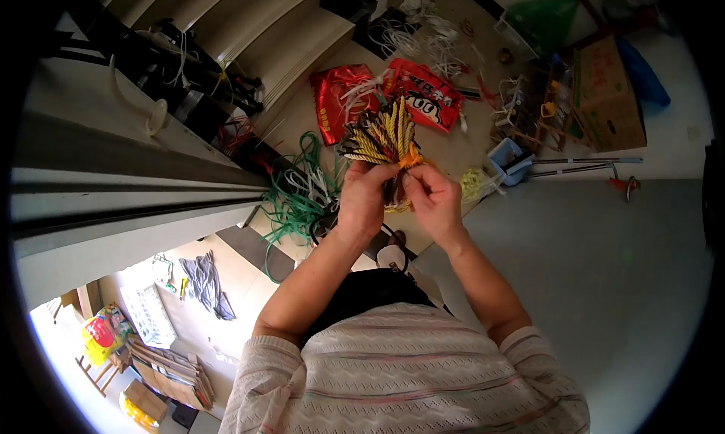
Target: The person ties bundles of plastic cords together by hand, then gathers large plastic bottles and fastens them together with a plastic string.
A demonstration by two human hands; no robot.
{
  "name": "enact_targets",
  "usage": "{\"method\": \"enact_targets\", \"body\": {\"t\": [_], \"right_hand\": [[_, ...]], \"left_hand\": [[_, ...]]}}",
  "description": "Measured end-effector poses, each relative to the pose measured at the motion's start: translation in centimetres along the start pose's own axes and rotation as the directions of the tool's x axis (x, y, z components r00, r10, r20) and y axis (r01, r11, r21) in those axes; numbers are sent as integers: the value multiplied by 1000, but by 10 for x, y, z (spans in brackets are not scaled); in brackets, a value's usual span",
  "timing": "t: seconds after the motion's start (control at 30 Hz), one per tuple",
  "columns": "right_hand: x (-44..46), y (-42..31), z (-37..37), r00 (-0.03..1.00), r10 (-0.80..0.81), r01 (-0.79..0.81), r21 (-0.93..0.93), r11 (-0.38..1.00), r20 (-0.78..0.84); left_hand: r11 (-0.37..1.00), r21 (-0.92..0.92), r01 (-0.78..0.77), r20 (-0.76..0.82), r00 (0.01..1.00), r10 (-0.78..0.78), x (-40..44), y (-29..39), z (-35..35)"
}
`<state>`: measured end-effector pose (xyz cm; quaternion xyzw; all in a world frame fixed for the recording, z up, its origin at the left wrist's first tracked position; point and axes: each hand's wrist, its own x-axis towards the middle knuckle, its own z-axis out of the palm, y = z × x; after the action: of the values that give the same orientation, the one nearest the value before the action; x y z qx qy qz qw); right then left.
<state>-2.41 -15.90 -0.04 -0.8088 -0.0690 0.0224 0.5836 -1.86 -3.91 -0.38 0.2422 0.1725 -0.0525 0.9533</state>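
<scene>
A bundle of yellow and black twisted cords (381, 136) fans out at its upper end, in front of my body. An orange cord (410, 157) is wrapped around its narrow part on the right side. My left hand (362, 200) is closed around the bundle from the left, thumb toward the middle. Beside it, my right hand (436, 200) has thumb and fingers pinched together at the orange cord, close under the wrap. The lower part of the bundle is partly hidden by both hands.
Red printed bags (427, 94) lie on the floor beyond the bundle. Green cords (298, 200) are heaped at the left, near a stair and wall edge. White cords (445, 45), a cardboard box (604, 94) and a light blue dustpan (510, 162) lie farther off.
</scene>
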Motion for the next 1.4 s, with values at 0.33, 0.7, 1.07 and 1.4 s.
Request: {"method": "enact_targets", "body": {"t": [0.33,0.7,1.07,1.4], "right_hand": [[10,-11,-15,952,246,-298,373,879,180],[8,-36,-22,948,277,-303,181,936,154],[7,-21,-15,997,70,-71,-50,996,-13],[8,-20,-8,998,-39,27,-209,977,-52]], "left_hand": [[989,50,138,106,984,-142,7,25,-13],[921,386,-44,160,987,-20,3,20,-7],[887,439,-142,211,976,52,2,20,-2],[896,435,-92,149,988,29,5,26,-1]]}}
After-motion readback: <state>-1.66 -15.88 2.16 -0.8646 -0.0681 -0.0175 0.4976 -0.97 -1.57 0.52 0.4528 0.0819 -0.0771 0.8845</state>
